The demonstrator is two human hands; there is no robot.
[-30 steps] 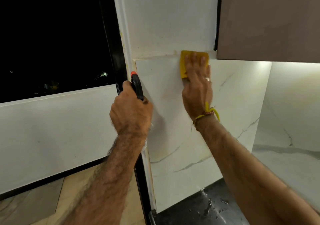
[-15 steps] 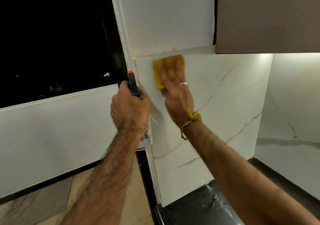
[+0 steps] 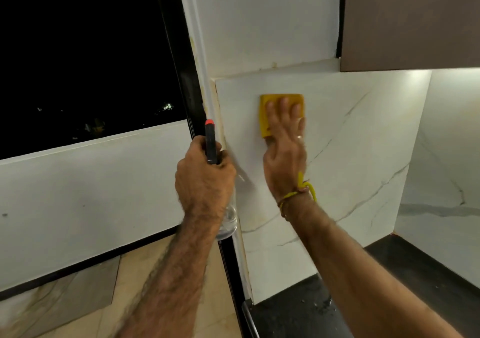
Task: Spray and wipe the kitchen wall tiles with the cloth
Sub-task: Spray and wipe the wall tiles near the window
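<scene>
The right hand [image 3: 284, 153] presses the cloth [image 3: 281, 114] flat-fingered against the tile [image 3: 350, 155] near its top left corner, so the unwiped stretch lies rightward and down from that grip, while the left hand [image 3: 205, 179], just beside, grips the spray bottle [image 3: 211, 142] upright.

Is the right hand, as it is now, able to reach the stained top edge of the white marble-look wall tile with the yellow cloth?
Probably yes. The right hand presses the yellow cloth flat just under the tile's top edge, and nothing stands between them.
</scene>
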